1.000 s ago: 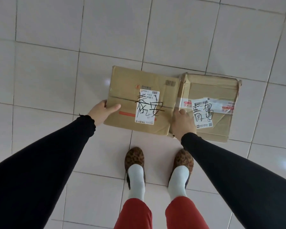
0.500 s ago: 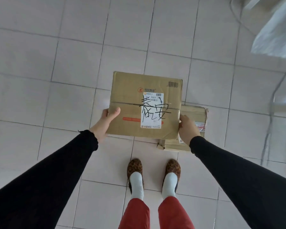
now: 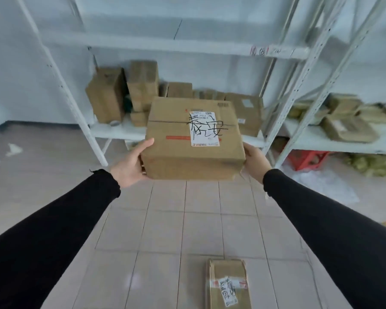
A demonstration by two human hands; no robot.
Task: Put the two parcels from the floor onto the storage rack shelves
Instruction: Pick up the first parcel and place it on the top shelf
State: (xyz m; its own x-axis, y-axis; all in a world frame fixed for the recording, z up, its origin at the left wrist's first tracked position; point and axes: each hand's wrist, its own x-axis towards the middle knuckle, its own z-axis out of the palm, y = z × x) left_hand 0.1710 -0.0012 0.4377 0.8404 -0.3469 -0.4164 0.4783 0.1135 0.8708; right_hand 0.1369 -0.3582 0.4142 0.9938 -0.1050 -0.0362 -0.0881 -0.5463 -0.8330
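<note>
I hold a brown cardboard parcel point(image 3: 178, 152) with a white label and black handwriting in front of me, lifted off the floor. My left hand point(image 3: 129, 166) grips its left side and my right hand point(image 3: 255, 162) grips its right side. A second, smaller parcel point(image 3: 228, 284) with a taped label lies on the tiled floor at the bottom of the view. The white storage rack point(image 3: 120, 130) stands straight ahead, beyond the held parcel.
Several cardboard boxes point(image 3: 125, 94) stand on the rack's low shelf. A second rack point(image 3: 334, 143) to the right holds flat parcels. A red crate point(image 3: 308, 159) and white plastic wrap point(image 3: 321, 184) lie beneath it. Tiled floor stretches between me and the racks.
I have lifted the larger parcel off the floor and raised my view from the tiles to the racks. The smaller parcel stays on the floor.
</note>
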